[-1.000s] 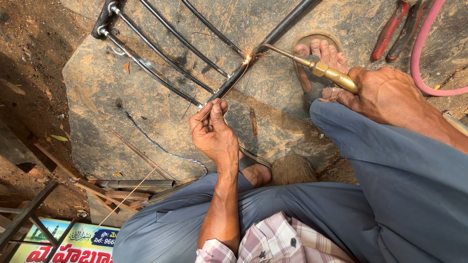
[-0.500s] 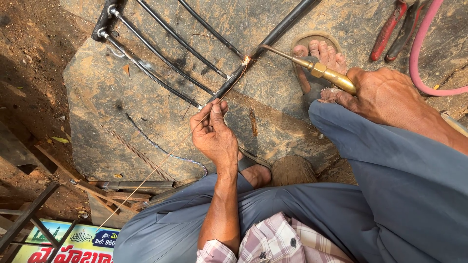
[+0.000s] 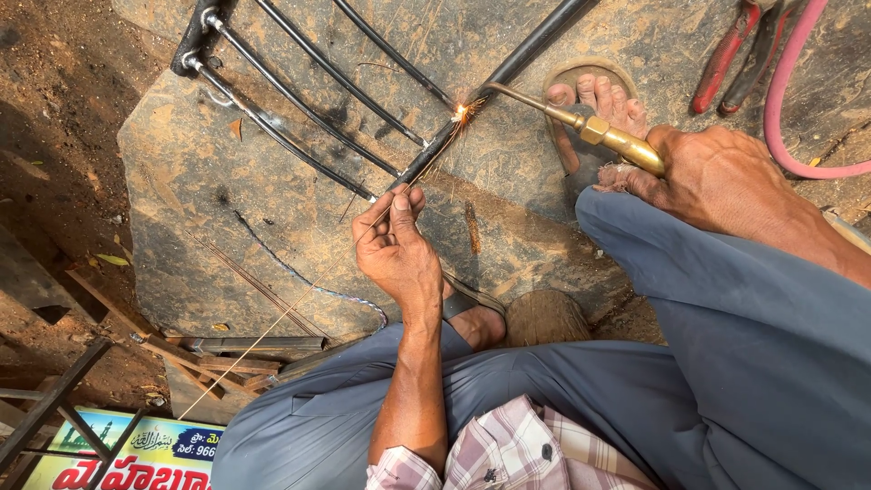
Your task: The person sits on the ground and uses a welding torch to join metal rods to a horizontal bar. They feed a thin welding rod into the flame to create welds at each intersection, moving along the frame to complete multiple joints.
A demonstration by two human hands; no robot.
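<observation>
Torch [image 3: 581, 122] gripped in right hand [image 3: 717, 177], flame sparking on black metal bars [image 3: 426, 159] near stone slab [image 3: 227, 200] top edge; left hand [image 3: 395, 249] pinching thin rod [image 3: 299, 304]. Unchanged since earlier; heating ongoing.

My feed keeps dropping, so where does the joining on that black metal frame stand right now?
Done: thin rods already meet the thick bar and the end piece. In hand: right hand aims the brass torch, sparks at the joint; left hand feeds a thin wire toward it. Left: this joint is unfinished; I cannot judge the other joints.
</observation>
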